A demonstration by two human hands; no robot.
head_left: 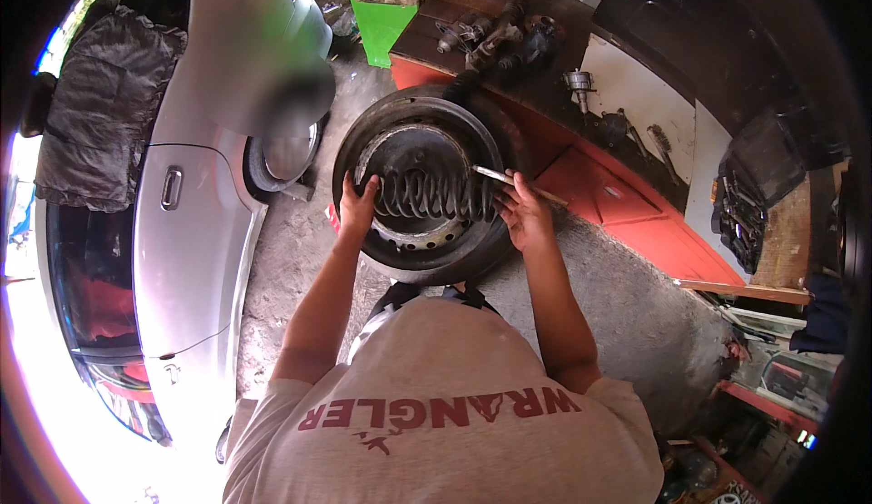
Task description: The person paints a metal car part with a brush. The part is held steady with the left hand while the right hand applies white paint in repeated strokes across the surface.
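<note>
A dark coil spring (427,195) lies sideways across a steel wheel with its tyre (374,242) in front of me. My left hand (358,202) grips the spring's left end, thumb on the near-upper side. At the spring's right end is my right hand (527,217), its fingers bent around a slim brush-like tool (495,175). That tool has a pale, shiny front part and a wooden handle pointing right. Its tip reaches over the spring's upper right coils; whether it touches them I cannot tell. The right fingertips are close to the last coil.
A silver car (195,259) stands at the left with a dark cover (104,109) on it. On the right, a red workbench (599,191) carries greasy metal parts (495,41), a wire brush (660,138) and an open tool case (743,204). Rough concrete floor (627,304) lies between.
</note>
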